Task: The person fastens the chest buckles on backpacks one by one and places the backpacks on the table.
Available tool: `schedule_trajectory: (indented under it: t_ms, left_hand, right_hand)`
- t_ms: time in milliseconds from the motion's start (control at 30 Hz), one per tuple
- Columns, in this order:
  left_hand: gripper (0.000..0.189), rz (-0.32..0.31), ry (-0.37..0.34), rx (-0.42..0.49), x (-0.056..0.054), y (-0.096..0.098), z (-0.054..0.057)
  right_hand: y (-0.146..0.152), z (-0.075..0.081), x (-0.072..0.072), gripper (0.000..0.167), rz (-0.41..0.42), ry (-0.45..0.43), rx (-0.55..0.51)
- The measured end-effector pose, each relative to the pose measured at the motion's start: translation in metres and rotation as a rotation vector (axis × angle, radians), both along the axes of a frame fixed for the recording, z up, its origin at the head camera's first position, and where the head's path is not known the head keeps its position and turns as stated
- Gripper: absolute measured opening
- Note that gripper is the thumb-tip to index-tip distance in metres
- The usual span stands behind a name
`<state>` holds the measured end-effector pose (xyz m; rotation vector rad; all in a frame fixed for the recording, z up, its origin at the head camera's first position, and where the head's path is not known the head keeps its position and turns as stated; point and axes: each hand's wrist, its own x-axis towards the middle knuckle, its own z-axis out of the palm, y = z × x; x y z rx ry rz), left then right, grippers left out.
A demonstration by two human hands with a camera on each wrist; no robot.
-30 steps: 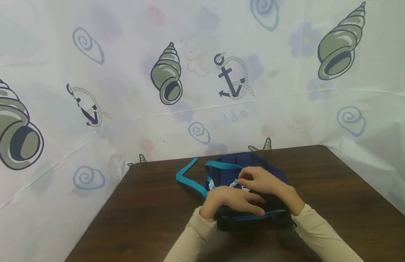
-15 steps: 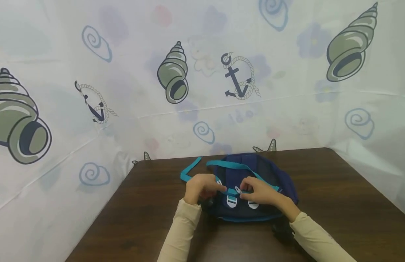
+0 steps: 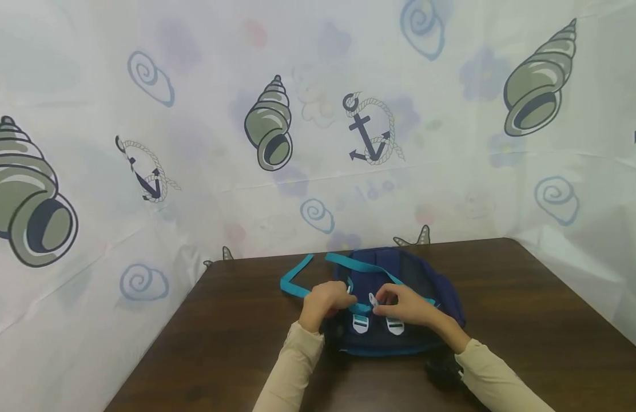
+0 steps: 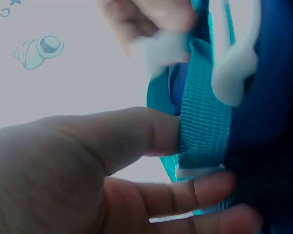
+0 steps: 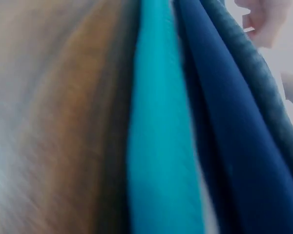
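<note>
A navy backpack with teal straps lies on the table. My left hand is at its left side, thumb and fingers pinching a teal strap, as the left wrist view shows. Close by hangs a white plastic clip. My right hand pinches a white buckle piece over the middle of the bag; it blurs at the top of the left wrist view. Two white strap adjusters sit below the hands. In the right wrist view, bag fabric and teal trim fill the middle.
A loose teal strap end trails onto the dark wood table left of the bag. Behind the table hangs a white sheet printed with shells and anchors. Dark wrist gear sits under the right forearm.
My hands, earlier crossing low over the bag, have drawn apart and now work at the straps. The left hand has moved back and leftward, and the right hand has taken the white buckle piece.
</note>
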<state>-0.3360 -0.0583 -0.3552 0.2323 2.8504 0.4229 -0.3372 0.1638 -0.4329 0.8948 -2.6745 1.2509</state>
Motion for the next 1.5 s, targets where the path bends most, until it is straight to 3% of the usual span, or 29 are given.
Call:
schedule_trajectory:
  t_ms: [300,433,600,800,967,1233,1500]
  left_hand:
    - [0.022,-0.168,0.117,0.151,-0.007,-0.010,0.005]
    - [0.014,-0.251,0.154,0.309,-0.012,-0.010,0.009]
    - [0.014,-0.358,0.139,0.529,-0.019,-0.006,0.010]
    - [0.022,-0.334,0.168,0.685,-0.021,-0.010,0.012]
    - [0.032,-0.333,0.195,0.799,-0.021,-0.023,0.021]
    - [0.036,-0.334,0.242,0.773,-0.023,-0.040,0.033]
    - [0.030,-0.377,0.223,0.736,-0.026,-0.037,0.028]
  right_hand:
    - [0.011,0.020,0.004,0.024,0.007,-0.046,-0.061]
    - [0.013,0.034,0.006,0.025,0.003,-0.016,-0.076]
    - [0.015,0.048,0.008,0.025,-0.027,0.061,-0.079]
    - [0.023,0.058,0.011,0.028,-0.064,0.090,-0.094]
    - [0.033,0.066,0.013,0.031,-0.109,0.097,-0.103]
    - [0.044,0.075,0.016,0.026,-0.138,0.148,-0.135]
    - [0.044,0.075,0.016,0.023,-0.145,0.148,-0.143]
